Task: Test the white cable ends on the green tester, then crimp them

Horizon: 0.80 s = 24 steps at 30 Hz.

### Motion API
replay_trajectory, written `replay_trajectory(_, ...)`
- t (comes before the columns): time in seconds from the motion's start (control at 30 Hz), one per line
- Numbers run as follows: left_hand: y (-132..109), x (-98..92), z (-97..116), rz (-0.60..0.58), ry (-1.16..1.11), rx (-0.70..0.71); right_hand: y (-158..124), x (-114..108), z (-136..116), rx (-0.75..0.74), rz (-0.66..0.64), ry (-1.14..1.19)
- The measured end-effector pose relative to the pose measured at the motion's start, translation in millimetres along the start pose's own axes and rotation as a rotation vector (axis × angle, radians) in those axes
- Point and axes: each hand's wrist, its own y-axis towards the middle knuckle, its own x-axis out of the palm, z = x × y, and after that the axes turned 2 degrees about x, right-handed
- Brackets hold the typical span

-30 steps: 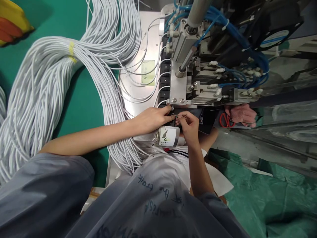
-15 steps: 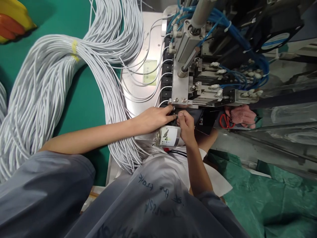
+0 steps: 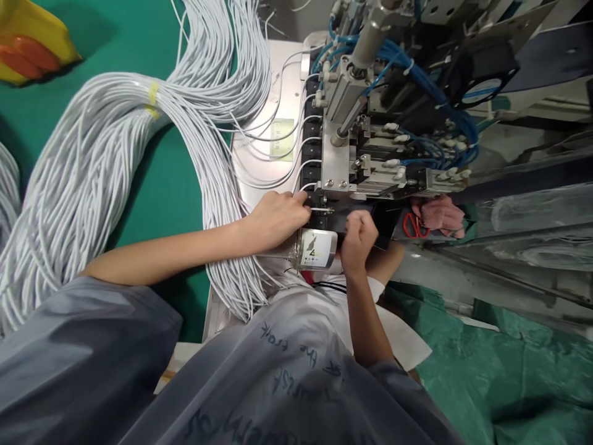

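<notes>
My left hand (image 3: 280, 216) is closed at the near end of the machine's row of black blocks (image 3: 313, 148). A white cable (image 3: 319, 209) sticks out past its fingertips, its thin end lying across the nearest block. To the right of that end, apart from it, my right hand (image 3: 360, 235) is curled into a fist; whether anything is inside is hidden. Several other white cables run into the blocks farther along, beneath a metal press plate (image 3: 334, 162). Below the cable end sits a clear cover with a white label (image 3: 317, 250).
A large bundle of white cables (image 3: 92, 148), tied with yellow tape (image 3: 153, 99), lies on the green table mat (image 3: 125, 37). Pneumatic cylinders with blue hoses (image 3: 430, 86) rise at the right. Red-handled scissors (image 3: 414, 225) and a pink cloth (image 3: 442, 216) lie beyond my right hand.
My right hand has drawn away to the right from the cable end. My left hand has shifted slightly left, leaving the cable's end exposed on the block. The view has moved slightly.
</notes>
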Motion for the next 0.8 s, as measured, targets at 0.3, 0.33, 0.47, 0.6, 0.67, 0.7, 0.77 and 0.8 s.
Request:
replay_trajectory(0.3, 5.5, 5.6, -11.6, 0.111, -0.031, -0.096, -101.1, 20.1, -45.0, -0.194, -0.725, -0.488)
replay_trajectory(0.33, 4.2, 3.4, -8.5, 0.114, -0.058, -0.063, -102.5, 25.4, -43.5, -0.18, -0.763, -0.49)
replay_trajectory(0.47, -5.0, 1.8, 12.0, 0.152, -0.237, 0.182, -103.4, 38.7, -32.7, -0.196, -0.796, -0.504)
replay_trajectory(0.6, -14.9, 10.2, 32.3, 0.198, -0.481, 0.436, -110.8, 34.0, -29.6, -0.25, -0.741, -0.545)
replay_trajectory(0.67, -17.9, 11.4, 38.1, 0.16, -0.668, 0.516, -110.0, 20.6, -34.7, -0.263, -0.743, -0.527)
replay_trajectory(0.7, -18.8, 10.7, 39.6, 0.126, -0.768, 0.527, -106.7, 10.9, -38.5, -0.256, -0.752, -0.507)
replay_trajectory(0.77, -19.2, 8.1, 40.2, 0.058, -0.923, 0.49, -94.4, -12.1, -47.2, -0.197, -0.731, -0.442)
replay_trajectory(0.8, -18.9, 6.7, 39.4, 0.04, -0.968, 0.44, -86.3, -24.2, -51.4, -0.151, -0.706, -0.389)
